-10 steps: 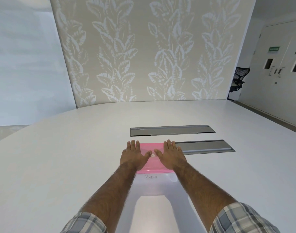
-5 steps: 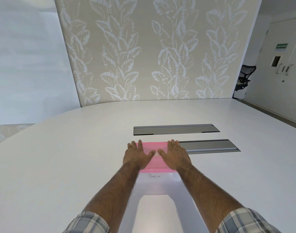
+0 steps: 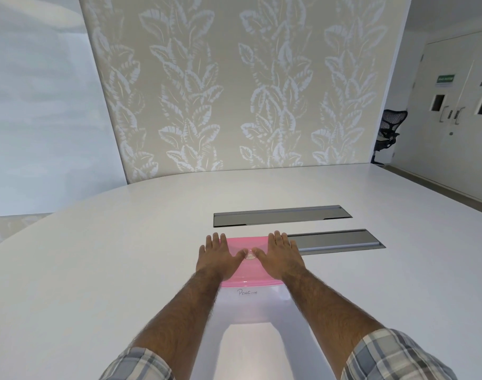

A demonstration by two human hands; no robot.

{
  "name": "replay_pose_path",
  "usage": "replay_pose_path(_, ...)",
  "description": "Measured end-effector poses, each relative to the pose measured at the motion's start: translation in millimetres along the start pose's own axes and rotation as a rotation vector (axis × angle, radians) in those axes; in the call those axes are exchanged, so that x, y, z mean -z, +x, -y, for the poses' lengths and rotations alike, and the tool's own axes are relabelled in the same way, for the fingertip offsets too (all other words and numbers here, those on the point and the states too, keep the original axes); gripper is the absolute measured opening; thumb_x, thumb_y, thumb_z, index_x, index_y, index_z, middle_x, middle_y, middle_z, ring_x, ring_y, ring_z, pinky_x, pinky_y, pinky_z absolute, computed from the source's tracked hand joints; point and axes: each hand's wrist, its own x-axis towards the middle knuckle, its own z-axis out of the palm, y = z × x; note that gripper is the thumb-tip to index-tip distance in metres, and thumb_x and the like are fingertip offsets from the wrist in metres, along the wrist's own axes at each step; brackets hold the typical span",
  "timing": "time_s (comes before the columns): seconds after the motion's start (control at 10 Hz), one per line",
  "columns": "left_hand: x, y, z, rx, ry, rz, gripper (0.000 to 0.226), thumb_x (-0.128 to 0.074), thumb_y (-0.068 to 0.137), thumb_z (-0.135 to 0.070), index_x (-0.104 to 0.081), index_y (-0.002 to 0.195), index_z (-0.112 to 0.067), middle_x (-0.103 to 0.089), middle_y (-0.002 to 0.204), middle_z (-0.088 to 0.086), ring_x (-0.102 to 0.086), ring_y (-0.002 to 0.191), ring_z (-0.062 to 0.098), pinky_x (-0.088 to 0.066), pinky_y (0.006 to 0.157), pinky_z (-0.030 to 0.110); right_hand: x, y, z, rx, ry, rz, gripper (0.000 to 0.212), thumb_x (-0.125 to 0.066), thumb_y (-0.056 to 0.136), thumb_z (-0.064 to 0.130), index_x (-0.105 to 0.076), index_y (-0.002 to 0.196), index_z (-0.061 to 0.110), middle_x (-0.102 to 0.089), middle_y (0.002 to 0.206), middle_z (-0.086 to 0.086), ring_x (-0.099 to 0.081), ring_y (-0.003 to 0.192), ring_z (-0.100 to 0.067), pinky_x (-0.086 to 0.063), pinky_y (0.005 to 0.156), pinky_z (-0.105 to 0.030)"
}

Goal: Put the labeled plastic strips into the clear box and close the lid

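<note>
A clear box (image 3: pixel 250 305) with a handwritten label on its near wall stands on the white table in front of me. Its pink lid (image 3: pixel 248 275) lies on top of it. My left hand (image 3: pixel 218 256) rests flat on the lid's left half and my right hand (image 3: pixel 279 255) flat on its right half, fingers straight and pointing away, thumbs nearly meeting at a small knob in the lid's middle. No plastic strips show on the table; whatever is inside the box is hidden.
The large white table (image 3: pixel 97 270) spreads on all sides. Two grey recessed cable trays (image 3: pixel 281 218) (image 3: pixel 338 241) lie just beyond the box. A patterned wall panel stands behind the table, with an office chair (image 3: pixel 389 133) and doors at far right.
Both hands stay flat on the pink lid in the same pose. Only the camera view has shifted slightly.
</note>
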Motion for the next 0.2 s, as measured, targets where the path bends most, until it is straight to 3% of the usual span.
replay_pose_path(0.2, 3.7, -5.9, 0.6, -0.022, -0.037, -0.004, 0.088, -0.017, 0.097, -0.068, 0.004, 0.16, -0.01, 0.011, 0.167, 0.009, 0.011, 0.154, 0.025, 0.001, 0.125, 0.045, 5.1, -5.5, 2.8, 0.04, 0.011, -0.063, 0.079, -0.018, 0.099, 0.06, -0.003, 0.157, 0.007, 0.001, 0.165, -0.012, 0.001, 0.153, -0.028, -0.002, 0.124, -0.043)
